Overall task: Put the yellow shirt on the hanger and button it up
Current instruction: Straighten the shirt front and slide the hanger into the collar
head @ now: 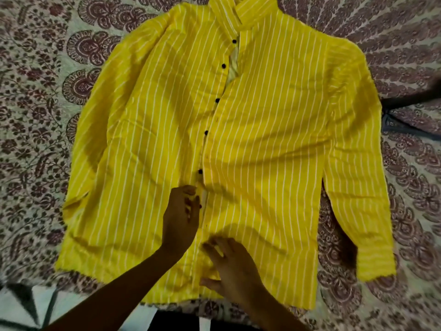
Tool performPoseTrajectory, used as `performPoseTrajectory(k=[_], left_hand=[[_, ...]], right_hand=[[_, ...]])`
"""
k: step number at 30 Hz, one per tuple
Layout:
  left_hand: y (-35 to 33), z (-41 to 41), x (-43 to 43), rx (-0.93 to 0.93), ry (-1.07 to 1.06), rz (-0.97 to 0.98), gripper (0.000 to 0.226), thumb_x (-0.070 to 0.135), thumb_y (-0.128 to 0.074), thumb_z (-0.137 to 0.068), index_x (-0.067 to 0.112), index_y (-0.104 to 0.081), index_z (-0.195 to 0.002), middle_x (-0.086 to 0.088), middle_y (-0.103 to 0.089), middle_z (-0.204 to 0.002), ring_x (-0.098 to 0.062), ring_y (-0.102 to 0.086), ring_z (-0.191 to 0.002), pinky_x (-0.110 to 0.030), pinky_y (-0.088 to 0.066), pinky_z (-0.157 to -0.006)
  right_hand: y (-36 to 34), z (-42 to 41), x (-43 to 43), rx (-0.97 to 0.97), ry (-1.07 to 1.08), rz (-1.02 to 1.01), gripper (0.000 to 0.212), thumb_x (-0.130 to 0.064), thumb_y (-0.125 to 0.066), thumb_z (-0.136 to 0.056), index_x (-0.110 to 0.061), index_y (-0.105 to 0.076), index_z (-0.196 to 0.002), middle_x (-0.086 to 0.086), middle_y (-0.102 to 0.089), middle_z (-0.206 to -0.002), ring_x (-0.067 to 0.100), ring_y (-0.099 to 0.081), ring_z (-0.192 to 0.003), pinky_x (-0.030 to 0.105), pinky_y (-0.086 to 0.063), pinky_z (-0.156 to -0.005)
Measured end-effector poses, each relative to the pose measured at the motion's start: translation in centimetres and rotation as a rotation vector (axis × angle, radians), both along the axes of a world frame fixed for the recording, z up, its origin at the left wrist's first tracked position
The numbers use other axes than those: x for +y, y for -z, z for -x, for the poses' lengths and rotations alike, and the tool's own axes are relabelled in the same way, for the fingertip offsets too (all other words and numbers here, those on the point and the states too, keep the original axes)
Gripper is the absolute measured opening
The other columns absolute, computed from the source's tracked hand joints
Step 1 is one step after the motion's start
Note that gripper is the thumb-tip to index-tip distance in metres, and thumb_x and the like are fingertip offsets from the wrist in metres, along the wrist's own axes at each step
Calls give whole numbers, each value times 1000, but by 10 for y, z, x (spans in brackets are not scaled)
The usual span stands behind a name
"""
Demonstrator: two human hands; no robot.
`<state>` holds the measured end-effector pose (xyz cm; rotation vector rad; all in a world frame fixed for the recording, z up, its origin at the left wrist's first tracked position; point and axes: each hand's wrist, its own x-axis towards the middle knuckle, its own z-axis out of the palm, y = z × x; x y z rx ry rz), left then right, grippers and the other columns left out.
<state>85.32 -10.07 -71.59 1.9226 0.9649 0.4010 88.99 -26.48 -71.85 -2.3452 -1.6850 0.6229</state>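
Bedspread [35, 115]: patterned, lay under everything.
Yellow shirt [274, 139]: lay flat on the bedspread, front up, collar [229, 13] at the far end.
Right hand [229, 266]: fingers spread wide, pressed flat on the lower front.
Left hand [181, 211]: fingers curled, pinched the shirt's front edge.
Buttons [217, 100]: five black ones visible; front gaped near the top.

Bare forearms, left grip [181, 220] — dark reddish nails, right grip [232, 266] bare

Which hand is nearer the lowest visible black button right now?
Left. The left hand grips the yellow shirt at its placket, just below the lowest visible black button. The right hand rests flat farther down, near the hem.
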Motion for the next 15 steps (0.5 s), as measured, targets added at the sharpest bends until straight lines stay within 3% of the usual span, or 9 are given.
performPoseTrajectory(k=[1,3,6,8,11,15], left_hand=[[0,13,-1,37,99,-92,17,28,-45,-92,20,-49,-106,-2,-57,-101,-7,-57,-81,-24,-46,-67],[7,42,-1,158,351,-335,28,37,-41,-94,20,-50,-114,-5,-56,-114,-17,-54,-105,-29,-40,-86],[25,90,12,399,724,-619,58,53,-34,-93,18,-38,-140,-10,-34,-149,-30,-30,-138,-49,-26,-108],[31,117,23,472,833,-679,68,59,-35,-91,19,-27,-145,-9,-21,-154,-32,-16,-143,-58,-22,-110],[35,138,34,457,893,-698,70,61,-39,-89,22,-25,-146,-11,-20,-154,-34,-14,-143,-60,-21,-110],[26,140,42,404,910,-701,60,56,-31,-94,24,-29,-145,-11,-21,-154,-34,-13,-143,-59,-17,-111]], right_hand=[[4,8,-1,3,32,38,64,-65,-68,-57,-31,-58,-111,-7,-57,-108,15,-59,-90,24,-52,-73],[10,17,1,39,120,5,44,-47,-79,-57,-31,-65,-96,-9,-60,-98,14,-60,-84,23,-46,-75],[11,22,4,159,275,-89,4,-28,-68,-75,-26,-65,-76,-7,-62,-80,16,-62,-75,24,-42,-69],[3,24,5,353,413,-125,13,-29,-48,-89,-25,-59,-84,-1,-62,-85,19,-60,-78,31,-49,-67],[-11,37,5,629,368,-183,5,-24,-46,-91,-24,-51,-91,4,-60,-89,17,-54,-82,26,-42,-69],[0,61,-4,573,86,-80,2,-22,-50,-86,-22,-51,-84,4,-58,-81,17,-49,-78,28,-38,-67]])
